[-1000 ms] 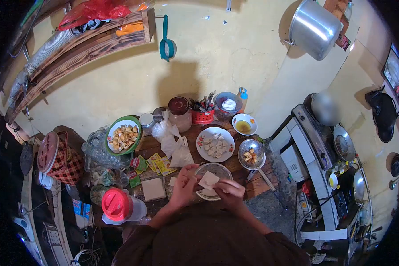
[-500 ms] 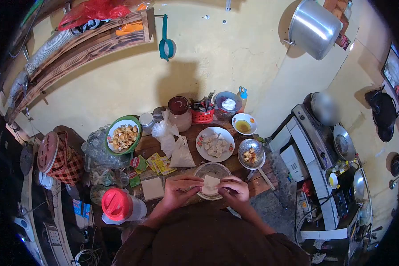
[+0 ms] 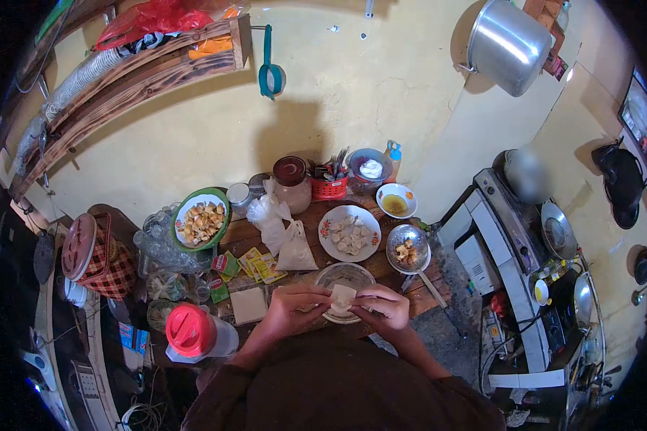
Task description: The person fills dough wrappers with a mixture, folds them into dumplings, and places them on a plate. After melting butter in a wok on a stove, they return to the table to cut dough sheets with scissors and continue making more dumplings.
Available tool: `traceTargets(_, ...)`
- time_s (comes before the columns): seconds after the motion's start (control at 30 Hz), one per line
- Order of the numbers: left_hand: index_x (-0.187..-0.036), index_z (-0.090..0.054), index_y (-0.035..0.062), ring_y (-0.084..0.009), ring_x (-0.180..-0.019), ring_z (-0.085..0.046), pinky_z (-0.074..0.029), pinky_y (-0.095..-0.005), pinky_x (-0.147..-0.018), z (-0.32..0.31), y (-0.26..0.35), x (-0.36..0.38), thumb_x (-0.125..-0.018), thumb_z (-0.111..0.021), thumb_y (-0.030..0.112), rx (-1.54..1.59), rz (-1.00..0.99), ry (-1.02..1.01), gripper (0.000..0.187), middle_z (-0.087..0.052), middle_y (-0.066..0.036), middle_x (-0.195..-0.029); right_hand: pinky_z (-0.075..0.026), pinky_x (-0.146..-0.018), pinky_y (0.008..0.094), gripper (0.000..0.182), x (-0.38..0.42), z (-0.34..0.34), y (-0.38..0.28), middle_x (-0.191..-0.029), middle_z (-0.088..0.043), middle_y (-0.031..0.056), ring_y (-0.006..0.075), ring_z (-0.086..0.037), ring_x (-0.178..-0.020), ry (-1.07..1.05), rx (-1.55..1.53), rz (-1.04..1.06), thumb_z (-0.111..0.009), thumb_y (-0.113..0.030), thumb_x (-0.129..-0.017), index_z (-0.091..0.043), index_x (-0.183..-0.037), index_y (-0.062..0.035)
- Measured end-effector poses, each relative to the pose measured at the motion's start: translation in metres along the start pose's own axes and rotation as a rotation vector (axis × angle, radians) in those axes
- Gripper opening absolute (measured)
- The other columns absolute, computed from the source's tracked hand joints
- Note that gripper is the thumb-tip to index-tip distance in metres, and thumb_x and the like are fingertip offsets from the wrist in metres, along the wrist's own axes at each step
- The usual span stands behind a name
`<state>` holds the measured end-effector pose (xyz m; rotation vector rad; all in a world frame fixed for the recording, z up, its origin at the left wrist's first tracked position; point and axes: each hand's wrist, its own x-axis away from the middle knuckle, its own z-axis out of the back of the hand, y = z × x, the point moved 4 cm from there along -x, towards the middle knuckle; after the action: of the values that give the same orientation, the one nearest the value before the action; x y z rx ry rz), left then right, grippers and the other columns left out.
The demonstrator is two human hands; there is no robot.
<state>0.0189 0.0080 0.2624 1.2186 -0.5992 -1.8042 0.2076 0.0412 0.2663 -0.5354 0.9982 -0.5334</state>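
Note:
A pale square dumpling wrapper (image 3: pixel 343 293) is pinched at its sides between my two hands, and its lower part looks gathered. My left hand (image 3: pixel 295 307) grips the left side with thumb and fingers. On the opposite side my right hand (image 3: pixel 383 307) does the same. Both hands are above the near rim of a bowl (image 3: pixel 367 273), whose contents are mostly covered. Left of my left hand lies a stack of square wrappers (image 3: pixel 249 306). Beyond the bowl, a floral plate (image 3: pixel 326 246) carries several pale folded dumplings (image 3: pixel 351 235).
A skimmer (image 3: pixel 402 235) with browned pieces rests over a dish at right. Yellow liquid fills part of a small bowl (image 3: pixel 395 200). Behind my left hand are seasoning packets (image 3: pixel 260 264) and a bag of white powder (image 3: pixel 296 251). A red-lidded jug (image 3: pixel 191 332) stands left.
The wrapper is now more folded at its lower part, and the fingers of both hands have drawn slightly closer around it. The surrounding things stay put.

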Motion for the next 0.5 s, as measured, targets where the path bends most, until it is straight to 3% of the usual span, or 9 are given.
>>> traceTargets(0.47,-0.082,-0.066,0.0060,-0.0219,-0.081,-0.065,-0.053,-0.0303,-0.069,-0.014,0.006,0.003,-0.067,-0.071,0.002,-0.060,-0.070,0.060,0.016,-0.066,-0.009,-0.089,-0.051,-0.062,0.0278,0.015,-0.005,0.000,-0.005,-0.078,-0.065,0.0087,0.0188,-0.065,-0.071,-0.004,-0.057,-0.039,-0.075,-0.004,-0.064,-0.065,-0.075,-0.0038)
traceTargets(0.5,-0.082,-0.066,0.0065,-0.0218,-0.081,-0.065,-0.053,-0.0302,-0.069,-0.014,0.006,0.003,-0.068,-0.070,0.002,-0.046,-0.059,0.075,0.016,-0.066,-0.009,-0.089,-0.051,-0.063,0.0272,0.020,-0.004,-0.001,-0.004,-0.080,-0.066,0.0090,0.0172,-0.065,-0.072,-0.009,-0.062,-0.042,-0.075,-0.003,-0.065,-0.063,-0.081,-0.0033)
